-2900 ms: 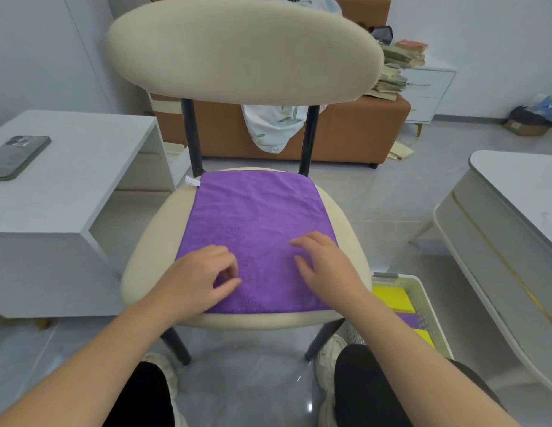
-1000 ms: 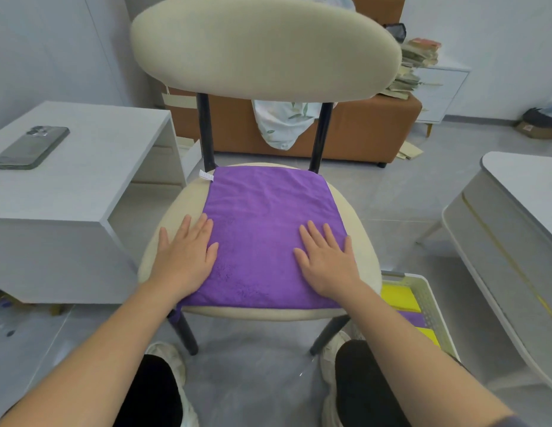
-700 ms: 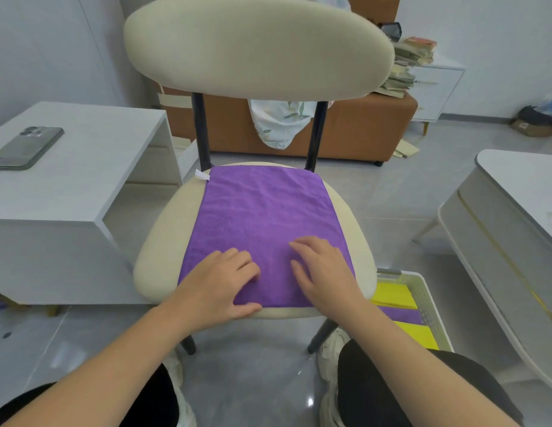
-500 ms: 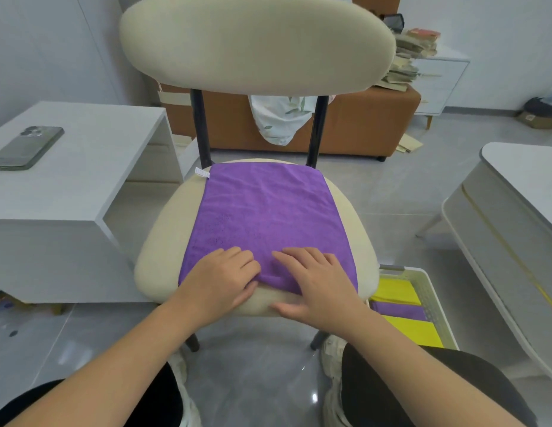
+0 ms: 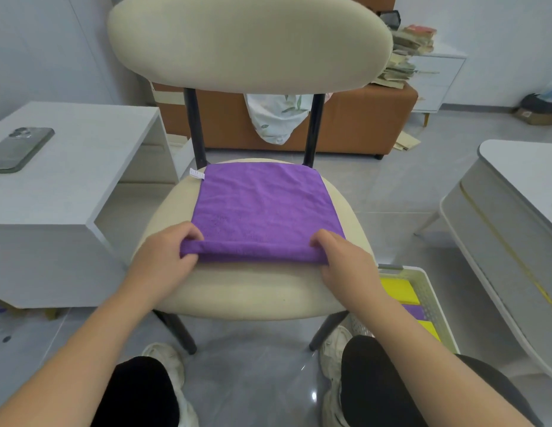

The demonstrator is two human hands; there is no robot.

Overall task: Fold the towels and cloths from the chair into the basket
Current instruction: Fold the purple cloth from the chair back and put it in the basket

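A: Where is the purple cloth (image 5: 262, 208)?
B: Spread on the cream seat of the chair (image 5: 253, 288), its white tag (image 5: 197, 174) at the far left corner. The near edge is lifted and rolled back.
A: And the left hand (image 5: 164, 257)?
B: It pinches the near left corner; the right hand (image 5: 345, 260) pinches the near right corner.
A: The basket (image 5: 428, 291)?
B: On the floor (image 5: 253, 365) right of the chair, holding yellow and purple folded cloths (image 5: 398, 291). A phone (image 5: 20, 149) lies on the white bench (image 5: 83, 167) at left.

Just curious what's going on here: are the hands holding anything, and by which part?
The purple cloth, by its near edge: the left hand pinches the near left corner, the right hand the near right corner.
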